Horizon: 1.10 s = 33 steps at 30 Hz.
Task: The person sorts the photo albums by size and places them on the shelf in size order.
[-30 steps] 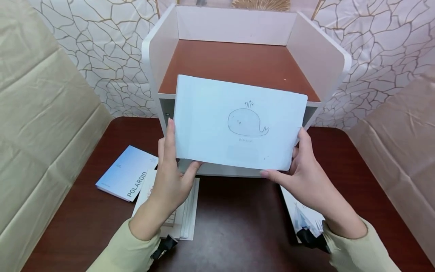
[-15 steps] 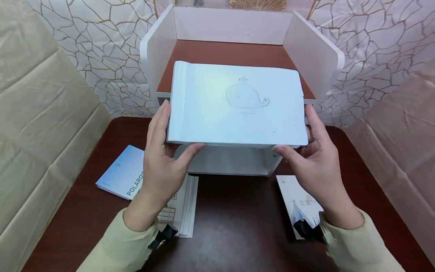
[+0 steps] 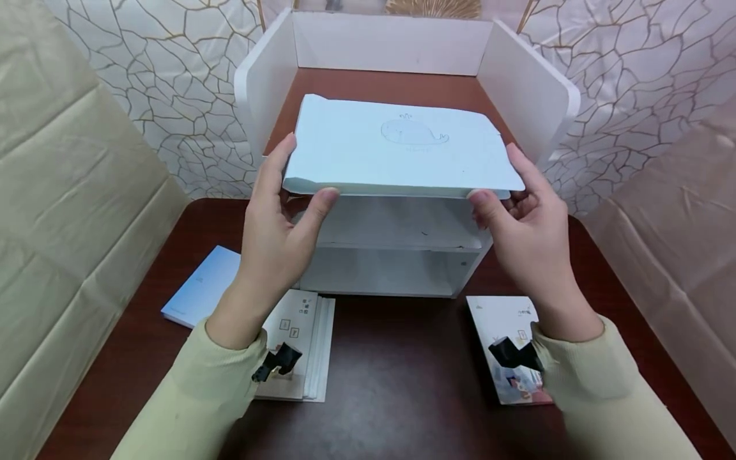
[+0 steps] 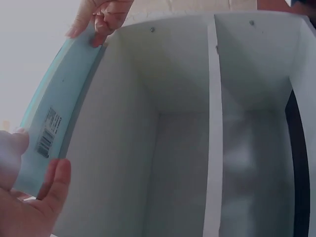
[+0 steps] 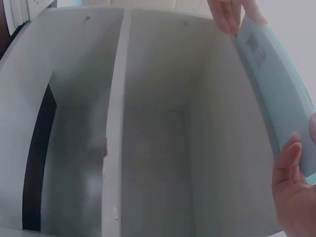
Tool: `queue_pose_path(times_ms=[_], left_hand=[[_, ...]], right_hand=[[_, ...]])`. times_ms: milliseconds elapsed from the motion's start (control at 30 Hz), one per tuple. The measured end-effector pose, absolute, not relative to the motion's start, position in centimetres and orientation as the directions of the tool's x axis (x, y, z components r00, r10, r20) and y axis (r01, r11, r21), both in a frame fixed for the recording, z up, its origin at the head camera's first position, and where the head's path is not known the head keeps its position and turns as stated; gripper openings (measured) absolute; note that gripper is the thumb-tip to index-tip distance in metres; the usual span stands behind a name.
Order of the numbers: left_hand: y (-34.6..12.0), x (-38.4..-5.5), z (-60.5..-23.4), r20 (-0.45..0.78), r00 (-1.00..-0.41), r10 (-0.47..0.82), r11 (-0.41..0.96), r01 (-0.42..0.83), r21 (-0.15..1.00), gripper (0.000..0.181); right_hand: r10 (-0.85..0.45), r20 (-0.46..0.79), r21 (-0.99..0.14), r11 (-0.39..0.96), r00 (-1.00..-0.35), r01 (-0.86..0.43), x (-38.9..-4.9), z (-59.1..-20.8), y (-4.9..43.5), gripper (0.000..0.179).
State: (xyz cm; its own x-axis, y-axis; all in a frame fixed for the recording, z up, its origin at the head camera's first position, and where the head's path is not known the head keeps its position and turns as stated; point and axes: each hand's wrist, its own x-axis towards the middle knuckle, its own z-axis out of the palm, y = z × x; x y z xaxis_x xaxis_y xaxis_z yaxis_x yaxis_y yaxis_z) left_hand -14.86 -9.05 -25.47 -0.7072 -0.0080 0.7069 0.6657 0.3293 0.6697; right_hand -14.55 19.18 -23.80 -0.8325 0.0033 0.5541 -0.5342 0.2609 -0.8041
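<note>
The person grasps a pale blue packet [image 3: 397,150] with a whale drawn on its top, one hand at each end. The left hand [image 3: 278,239] grips it around 8 o'clock, the right hand [image 3: 531,236] around 4 o'clock, each thumb on the near edge and fingers at the end. Seen from the left hand, the packet's middle lies at 2 o'clock; from the right hand, at 10. It is held before the upper part of a white shelf unit [image 3: 397,223]; whether the two touch is unclear. On the table [image 3: 391,383], a blue book [image 3: 201,284] lies at the packet's 8 o'clock, white books [image 3: 296,332] at 7, another book [image 3: 497,316] at 5.
</note>
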Motion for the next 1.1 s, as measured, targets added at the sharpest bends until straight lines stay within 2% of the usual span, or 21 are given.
queue_pose_path(times_ms=[167,333,700,867,1100], left_hand=[[-9.2,-15.4,-25.1,0.702,-0.712,-0.003,0.385,0.647,0.658,0.062],[-9.3,-15.9,-24.7,0.714,-0.701,-0.007,0.445,0.637,0.629,0.051],[-8.6,-16.4,-24.2,0.711,-0.697,-0.094,0.545,0.562,0.622,0.044],[-8.6,-16.3,-24.0,0.71,-0.696,-0.112,0.603,0.52,0.605,0.046],[-8.7,-16.6,-24.2,0.692,-0.712,-0.118,0.607,0.499,0.618,0.047]], right_hand=[[0.039,0.527,-0.797,0.37,-0.849,-0.478,-15.0,-23.5,19.2,0.07],[0.085,0.552,-0.769,0.436,-0.83,-0.467,-15.3,-23.4,18.9,0.068],[0.135,0.582,-0.711,0.563,-0.802,-0.421,-15.5,-23.1,18.4,0.056],[0.169,0.581,-0.714,0.576,-0.796,-0.399,-15.1,-22.5,17.6,0.052],[0.179,0.581,-0.725,0.558,-0.794,-0.405,-15.5,-22.8,17.3,0.052]])
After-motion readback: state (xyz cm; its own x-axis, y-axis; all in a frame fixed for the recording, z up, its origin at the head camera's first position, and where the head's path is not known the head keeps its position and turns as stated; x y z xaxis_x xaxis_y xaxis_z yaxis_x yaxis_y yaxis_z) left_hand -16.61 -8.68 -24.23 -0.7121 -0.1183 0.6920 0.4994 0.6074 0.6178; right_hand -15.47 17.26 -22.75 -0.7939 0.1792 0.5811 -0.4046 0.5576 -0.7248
